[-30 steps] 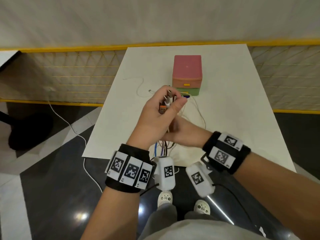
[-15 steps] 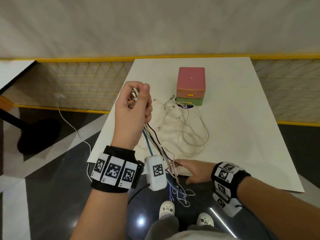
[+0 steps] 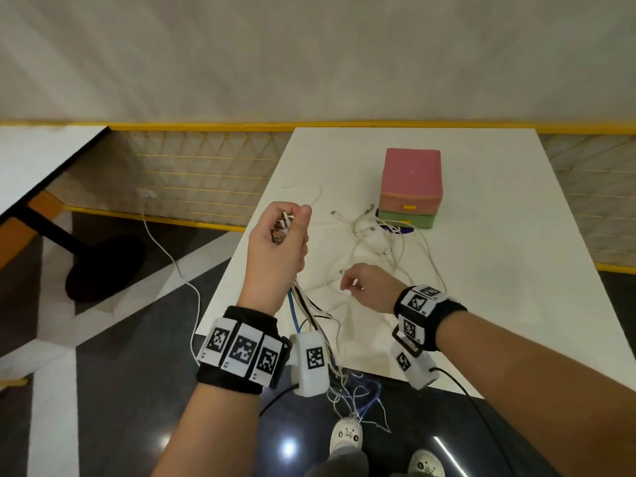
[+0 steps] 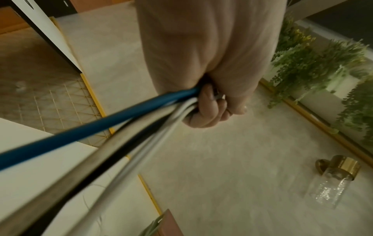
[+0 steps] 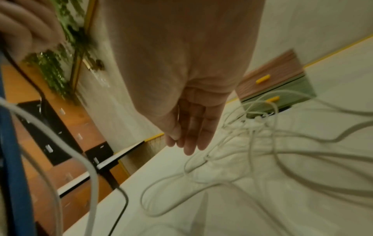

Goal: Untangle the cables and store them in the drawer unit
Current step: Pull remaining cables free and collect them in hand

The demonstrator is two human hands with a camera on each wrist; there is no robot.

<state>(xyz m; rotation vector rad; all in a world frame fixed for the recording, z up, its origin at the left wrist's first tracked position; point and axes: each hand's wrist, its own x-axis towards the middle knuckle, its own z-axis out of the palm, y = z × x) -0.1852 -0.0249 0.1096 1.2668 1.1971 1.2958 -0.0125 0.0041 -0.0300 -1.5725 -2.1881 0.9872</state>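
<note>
The drawer unit (image 3: 409, 187) stands toward the far edge of the white desk (image 3: 499, 270), a pink block on top, a green drawer (image 3: 406, 220) beneath it, each with a small yellow handle. A purple bottom layer peeks out under the green one at its front; whether it is pulled open and what lies inside any drawer cannot be told from these views.

In front of the unit a tangle of white cables (image 3: 378, 242) lies loose on the desk, its loops running up against the green drawer's front and trailing back toward the near edge.

The left hand (image 3: 277, 249) is raised above the near left corner of the desk, fingers curled tight round a bundle of cables (image 3: 303, 304): blue, black, grey and white strands, with several plug ends sticking out of the top of the fist. The bundle hangs down past the near edge, and its thin ends dangle above the floor. The right hand (image 3: 368, 287) hovers just above the white tangle with fingers relaxed and loosely extended, holding nothing.

The floor (image 3: 103, 373) is dark and glossy with pale stripes. A yellow wire-mesh barrier (image 3: 206, 173) runs behind the desk below a pale wall. Green hanging plants (image 4: 322, 63) and a brass wall lamp (image 4: 333, 175) show in the left wrist view.
</note>
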